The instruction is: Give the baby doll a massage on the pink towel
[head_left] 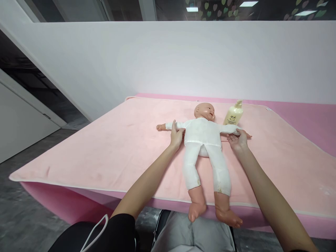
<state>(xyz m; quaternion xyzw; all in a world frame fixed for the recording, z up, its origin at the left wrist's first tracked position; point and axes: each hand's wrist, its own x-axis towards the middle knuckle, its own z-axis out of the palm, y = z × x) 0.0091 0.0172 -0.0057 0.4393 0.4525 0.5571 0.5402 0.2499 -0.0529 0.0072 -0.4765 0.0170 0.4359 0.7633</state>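
Observation:
A baby doll point(202, 133) with a white cloth body lies on its back, its head turned toward the right and its arms stretched out sideways. Its bare feet hang over the near edge of the table. My left hand point(177, 135) grips the doll's arm on the left side, thumb over the sleeve and fingers partly hidden beneath it. On the other side, my right hand point(238, 141) holds the opposite forearm near the wrist, thumb on top and fingers under it. A pale yellow pump bottle point(233, 114) stands just behind that arm.
A light pink blanket point(118, 140) covers most of the pink table point(309, 122). Behind it rises a white wall point(168, 56) with windows above. My legs point(194, 232) are at the near edge, and a white cable point(98, 224) loops by my left sleeve.

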